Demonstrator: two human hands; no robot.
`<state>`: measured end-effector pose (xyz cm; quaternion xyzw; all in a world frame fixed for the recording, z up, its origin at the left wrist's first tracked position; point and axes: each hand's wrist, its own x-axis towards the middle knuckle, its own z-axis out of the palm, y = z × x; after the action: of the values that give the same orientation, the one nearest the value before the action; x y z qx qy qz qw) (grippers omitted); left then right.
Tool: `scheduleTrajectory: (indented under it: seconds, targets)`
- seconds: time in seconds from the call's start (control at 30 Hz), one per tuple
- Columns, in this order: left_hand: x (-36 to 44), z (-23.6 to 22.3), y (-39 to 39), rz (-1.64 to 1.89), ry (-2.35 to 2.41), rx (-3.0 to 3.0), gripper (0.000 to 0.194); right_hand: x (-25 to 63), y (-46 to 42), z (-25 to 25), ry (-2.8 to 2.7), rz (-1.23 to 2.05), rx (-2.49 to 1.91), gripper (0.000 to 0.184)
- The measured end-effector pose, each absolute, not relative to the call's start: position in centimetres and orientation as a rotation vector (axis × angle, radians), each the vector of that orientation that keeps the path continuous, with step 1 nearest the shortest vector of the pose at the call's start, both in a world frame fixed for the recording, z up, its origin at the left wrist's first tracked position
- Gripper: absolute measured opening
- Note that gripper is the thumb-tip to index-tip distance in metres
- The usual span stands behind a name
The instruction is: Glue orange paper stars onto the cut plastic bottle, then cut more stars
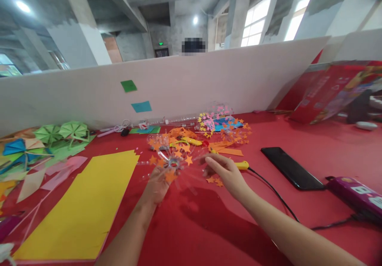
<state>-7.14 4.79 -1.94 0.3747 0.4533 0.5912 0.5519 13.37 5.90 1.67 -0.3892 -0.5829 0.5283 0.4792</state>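
Note:
My left hand (160,184) is closed on a clear plastic bottle piece (174,163), cut into thin strips that fan out around its round neck. Orange paper stars (189,160) sit on several strips; those on the right look bare and blurred. To the right of these strips, my right hand (222,168) hovers with its fingers bent together; whatever is between the fingertips is too small to make out. Beneath it, loose orange stars (215,181) lie on the red table. Partly behind this hand is a yellow-handled tool (242,165) with a black cord.
Yellow paper sheets (98,202) lie at left, with folded green paper fans (73,129) beyond. Behind the hands stand clear pieces with yellow and pink stars (206,123). A black phone (291,167), a purple package (356,196) and a red box (326,93) occupy the right. A white partition (179,83) borders the back.

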Motion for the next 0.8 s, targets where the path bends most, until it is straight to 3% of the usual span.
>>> scheduleTrajectory:
  seconds: [0.2,0.57,0.8]
  targets:
    - [-7.5,-1.4,4.5,1.355,0.943,0.835,0.03,13.9,6.0,3.0,-1.4,1.086,-0.907,0.026]
    - [-7.1,0.1,6.0,1.391,0.792,0.691,0.023,13.4,5.4,9.9,-1.609,0.753,-0.723,0.014]
    - [-6.5,-0.7,5.6,1.484,0.772,0.598,0.022,11.2,5.7,9.2,-1.948,0.542,-0.664,0.014]
